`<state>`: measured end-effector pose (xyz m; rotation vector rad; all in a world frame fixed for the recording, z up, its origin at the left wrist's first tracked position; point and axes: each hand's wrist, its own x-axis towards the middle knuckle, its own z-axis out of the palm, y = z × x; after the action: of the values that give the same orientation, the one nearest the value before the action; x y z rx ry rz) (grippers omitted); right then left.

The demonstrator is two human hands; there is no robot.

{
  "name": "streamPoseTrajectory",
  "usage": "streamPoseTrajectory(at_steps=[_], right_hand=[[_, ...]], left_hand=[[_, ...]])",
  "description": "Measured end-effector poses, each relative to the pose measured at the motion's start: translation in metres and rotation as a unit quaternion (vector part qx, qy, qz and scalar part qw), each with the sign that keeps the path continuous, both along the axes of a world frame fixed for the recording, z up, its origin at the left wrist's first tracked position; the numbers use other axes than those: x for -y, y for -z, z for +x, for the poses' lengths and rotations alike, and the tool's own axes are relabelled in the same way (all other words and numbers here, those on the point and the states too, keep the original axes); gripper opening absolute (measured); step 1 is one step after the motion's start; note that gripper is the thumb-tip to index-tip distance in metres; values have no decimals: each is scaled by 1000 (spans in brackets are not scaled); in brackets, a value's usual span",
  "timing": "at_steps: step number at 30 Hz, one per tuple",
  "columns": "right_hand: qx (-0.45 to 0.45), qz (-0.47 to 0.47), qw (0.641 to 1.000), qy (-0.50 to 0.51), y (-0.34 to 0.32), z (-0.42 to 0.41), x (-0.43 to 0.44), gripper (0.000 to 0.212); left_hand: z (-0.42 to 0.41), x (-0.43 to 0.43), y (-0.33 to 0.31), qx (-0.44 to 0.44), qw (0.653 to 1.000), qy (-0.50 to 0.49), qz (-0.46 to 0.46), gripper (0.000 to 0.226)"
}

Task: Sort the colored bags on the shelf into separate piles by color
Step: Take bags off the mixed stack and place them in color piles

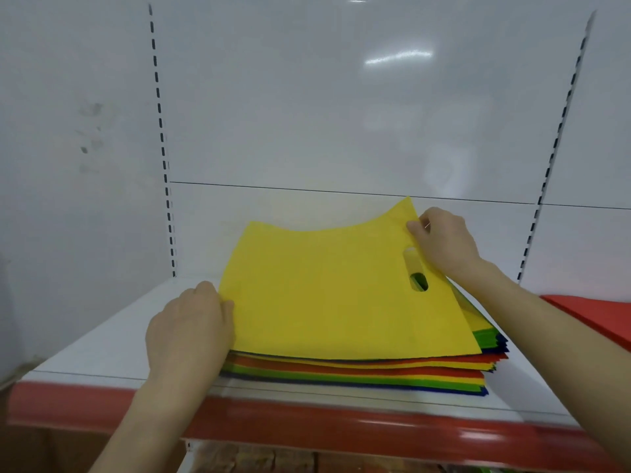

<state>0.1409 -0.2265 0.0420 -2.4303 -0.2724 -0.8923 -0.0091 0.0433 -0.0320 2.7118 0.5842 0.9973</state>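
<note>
I'd call this shop: white metal retail shelf (102, 353), slotted uprights (160, 131) flanking glossy back panel (341, 97), red edge strip (341, 426) along front, coloured bags (341, 373) stacked flat like stock.

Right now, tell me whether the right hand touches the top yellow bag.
Touching. Head view shows the right hand pinching the yellow bag by its far corner.
</note>
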Motion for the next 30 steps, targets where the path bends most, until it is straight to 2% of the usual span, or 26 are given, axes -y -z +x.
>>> streamPoseTrajectory(at_steps=[3,7,15,19,25,30], right_hand=[[21,59,998,-3,-1,-14,8,27],[48,129,990,11,-4,-38,34,23],[69,168,980,80,-1,-79,131,27],[80,157,975,139,7,-105,203,26],[82,128,963,222,17,-159,343,26],[78,112,948,289,29,-205,456,30]], left_hand=[[-8,2,0,58,997,34,-45,20],[-16,16,-5,90,991,77,-66,22],[-18,91,-20,128,973,188,-41,32],[-12,160,-21,125,961,243,-29,33],[-14,305,-16,118,934,336,-38,41],[-17,425,-2,97,910,398,-65,36]])
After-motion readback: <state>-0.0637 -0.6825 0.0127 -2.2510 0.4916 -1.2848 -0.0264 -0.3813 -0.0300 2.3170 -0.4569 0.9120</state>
